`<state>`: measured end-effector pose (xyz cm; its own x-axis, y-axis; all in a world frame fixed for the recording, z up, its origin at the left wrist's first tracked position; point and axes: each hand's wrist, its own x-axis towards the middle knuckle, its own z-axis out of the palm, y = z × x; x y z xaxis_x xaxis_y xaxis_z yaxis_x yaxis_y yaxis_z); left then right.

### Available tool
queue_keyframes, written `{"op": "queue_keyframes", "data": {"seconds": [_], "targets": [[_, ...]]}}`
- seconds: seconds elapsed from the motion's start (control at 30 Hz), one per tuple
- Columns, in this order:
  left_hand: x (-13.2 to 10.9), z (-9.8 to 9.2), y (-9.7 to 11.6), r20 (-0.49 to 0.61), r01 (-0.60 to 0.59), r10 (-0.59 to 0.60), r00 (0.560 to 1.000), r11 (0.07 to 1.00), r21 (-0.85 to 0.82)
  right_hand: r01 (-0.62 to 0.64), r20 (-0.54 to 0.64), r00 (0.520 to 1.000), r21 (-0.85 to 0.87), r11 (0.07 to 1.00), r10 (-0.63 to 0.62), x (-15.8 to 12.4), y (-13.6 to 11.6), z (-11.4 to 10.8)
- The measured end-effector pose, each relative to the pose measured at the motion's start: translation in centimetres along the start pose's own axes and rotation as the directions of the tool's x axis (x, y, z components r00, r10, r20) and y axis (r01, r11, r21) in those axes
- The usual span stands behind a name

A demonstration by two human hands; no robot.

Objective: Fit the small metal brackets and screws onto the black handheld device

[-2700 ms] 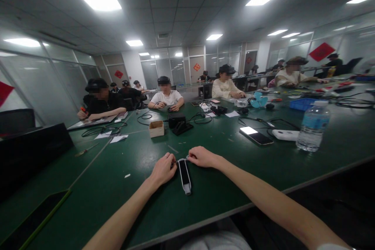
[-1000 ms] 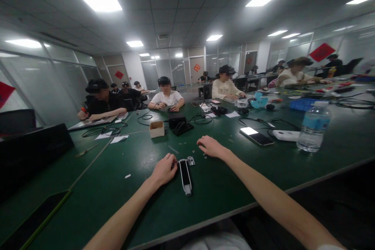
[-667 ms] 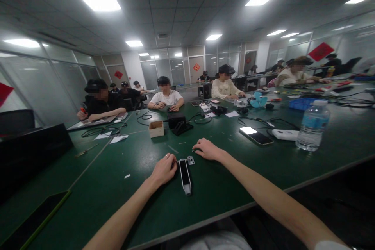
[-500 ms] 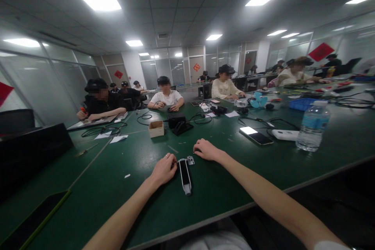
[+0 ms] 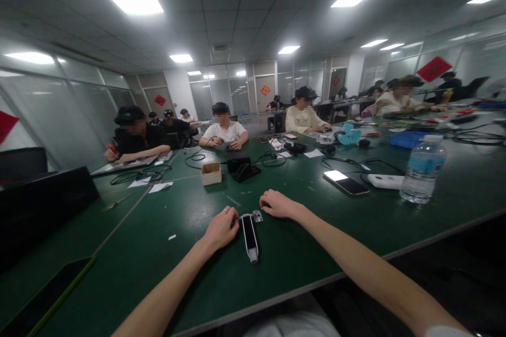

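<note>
Head view: one narrow black-and-white frame (image 5: 249,237), lying on the green surface (image 5: 190,279) between the forearms, with one small metal plate (image 5: 258,216) at its far end. Left hand (image 5: 221,226), fingers curled beside that end, and right hand (image 5: 276,204), fingertips bent together just beyond the plate; the two stand apart, and whether either grips anything cannot be told. Progress: frame and plate side by side, work judged unfinished with both hands close by; whether the plate is fastened, and what remains, too small to tell.
</note>
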<state>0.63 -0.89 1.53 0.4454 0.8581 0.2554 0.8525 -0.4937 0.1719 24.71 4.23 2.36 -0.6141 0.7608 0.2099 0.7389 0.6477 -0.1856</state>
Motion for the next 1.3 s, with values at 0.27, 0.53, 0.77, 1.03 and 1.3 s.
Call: {"op": "queue_keyframes", "data": {"seconds": [0.27,0.53,0.77,1.03,1.3], "targets": [[0.0,-0.2,0.1,0.02,0.009,-0.009,1.0,1.0,-0.009,0.016,-0.051,0.999,0.164,0.986,-0.007,-0.3,-1.3,-0.7],[0.1,-0.2,0.2,0.016,0.014,-0.013,1.0,1.0,-0.008,0.135,-0.043,0.991,0.162,0.977,-0.13,-0.4,-2.6,-0.9],[0.1,-0.1,0.1,0.007,0.007,-0.007,1.0,1.0,-0.015,0.141,-0.07,0.989,0.196,0.97,-0.13,-0.3,-2.5,-0.2],[0.1,0.1,-0.1,0.004,0.001,-0.001,1.0,1.0,-0.006,0.121,-0.074,0.991,0.211,0.97,-0.107,-0.4,-3.1,-0.6],[0.1,-0.1,0.1,0.012,0.006,-0.006,1.0,1.0,-0.017,0.121,-0.065,0.992,0.227,0.966,-0.108,-0.5,-3.0,-0.5]]}}
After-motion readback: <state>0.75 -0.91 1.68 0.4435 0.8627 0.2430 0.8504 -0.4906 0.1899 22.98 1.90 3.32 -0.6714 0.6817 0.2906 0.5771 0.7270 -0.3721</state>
